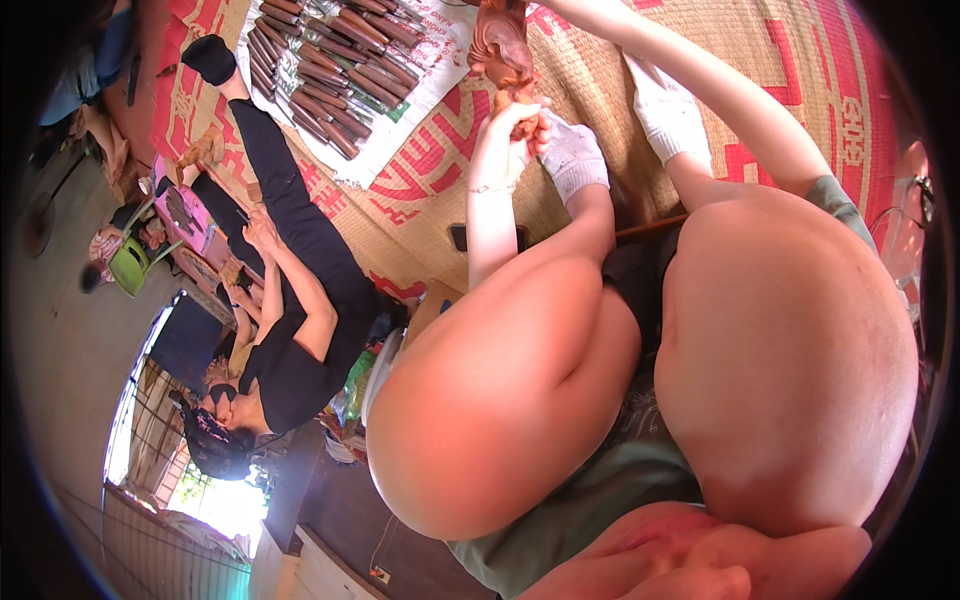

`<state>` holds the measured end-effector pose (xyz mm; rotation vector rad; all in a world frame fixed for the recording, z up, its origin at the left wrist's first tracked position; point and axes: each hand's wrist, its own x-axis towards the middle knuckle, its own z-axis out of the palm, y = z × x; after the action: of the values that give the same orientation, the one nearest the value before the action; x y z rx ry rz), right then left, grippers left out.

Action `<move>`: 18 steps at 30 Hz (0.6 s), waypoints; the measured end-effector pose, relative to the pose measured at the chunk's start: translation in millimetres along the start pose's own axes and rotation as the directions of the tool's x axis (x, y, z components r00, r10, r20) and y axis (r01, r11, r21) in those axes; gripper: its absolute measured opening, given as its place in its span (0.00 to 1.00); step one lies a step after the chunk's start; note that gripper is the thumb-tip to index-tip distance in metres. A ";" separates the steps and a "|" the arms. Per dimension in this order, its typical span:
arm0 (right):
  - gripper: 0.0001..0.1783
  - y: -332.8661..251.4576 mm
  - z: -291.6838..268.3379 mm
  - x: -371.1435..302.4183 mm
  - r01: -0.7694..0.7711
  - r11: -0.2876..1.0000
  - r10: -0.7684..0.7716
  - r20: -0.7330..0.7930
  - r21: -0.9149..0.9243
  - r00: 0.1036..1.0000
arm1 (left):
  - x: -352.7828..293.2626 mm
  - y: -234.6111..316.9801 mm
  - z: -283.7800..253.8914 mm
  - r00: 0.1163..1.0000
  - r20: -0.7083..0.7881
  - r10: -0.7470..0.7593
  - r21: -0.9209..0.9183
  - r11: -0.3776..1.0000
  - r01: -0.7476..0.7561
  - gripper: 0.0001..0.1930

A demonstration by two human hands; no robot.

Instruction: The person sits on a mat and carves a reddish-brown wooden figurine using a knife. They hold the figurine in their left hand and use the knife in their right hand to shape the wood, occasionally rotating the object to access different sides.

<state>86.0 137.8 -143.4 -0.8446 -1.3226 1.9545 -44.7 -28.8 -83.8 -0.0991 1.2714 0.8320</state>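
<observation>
A reddish-brown carved wooden piece (499,48) stands out at the top edge, where part of it is cut off. My left hand (527,122) is closed around its lower end, beside my socked left foot (574,160). The fingers curl toward the wood, and a thin bracelet circles the wrist. My right forearm (690,62) stretches across to the top edge near the carving; the hand itself lies beyond the picture. Left of the carving, several chisels with brown wooden handles (345,75) lie in rows on a white printed cloth (437,88).
A woven mat (590,60) with red patterns lies under my feet. A dark phone (461,237) rests by my left forearm. On the left, a co-worker in black (300,250) sits with one leg stretched toward the chisels. Farther off stands a green chair (130,266).
</observation>
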 end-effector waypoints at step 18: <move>0.09 10.0 -5.4 -30.5 -0.123 0.991 0.109 -0.215 -0.051 0.971 | 14.0 -21.0 -13.4 0.996 -0.028 0.084 0.266 0.961 -0.074 0.12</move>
<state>107.1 113.8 -149.5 -1.1509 -1.2397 1.8576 -42.1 -43.6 -108.2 0.1511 1.4203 0.7231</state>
